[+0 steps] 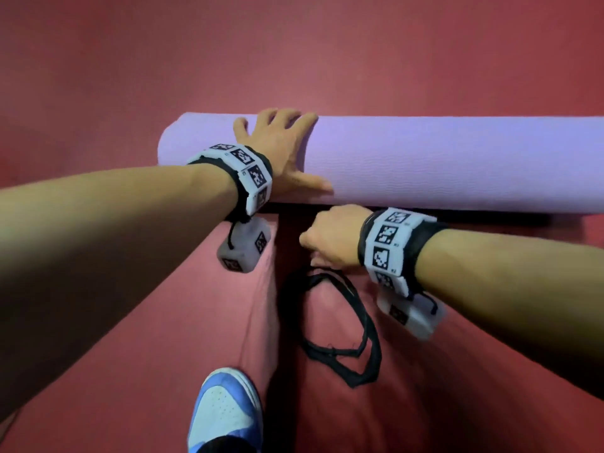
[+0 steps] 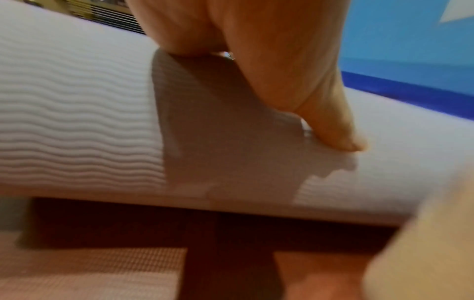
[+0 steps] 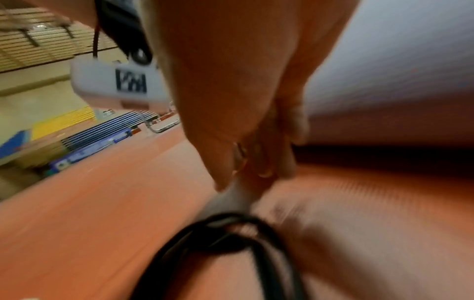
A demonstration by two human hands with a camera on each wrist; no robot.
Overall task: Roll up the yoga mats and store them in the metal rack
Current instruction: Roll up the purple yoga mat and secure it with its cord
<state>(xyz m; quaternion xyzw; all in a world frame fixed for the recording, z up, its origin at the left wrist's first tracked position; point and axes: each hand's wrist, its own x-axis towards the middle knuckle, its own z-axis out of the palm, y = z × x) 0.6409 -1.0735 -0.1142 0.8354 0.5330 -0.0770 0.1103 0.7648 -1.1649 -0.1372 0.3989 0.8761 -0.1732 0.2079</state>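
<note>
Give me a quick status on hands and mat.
Left hand flat on rolled purple foam mat. Right hand pinching black strap loop. Nothing blocking.

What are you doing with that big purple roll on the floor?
A person is tidying up a purple yoga mat, already rolled into a tube on the red floor. The left hand lies spread on the roll and presses it so it stays put. The right hand reaches down with curled fingers to the black strap lying looped beside the mat and seems to pinch its end. The rack is not in sight.
</note>
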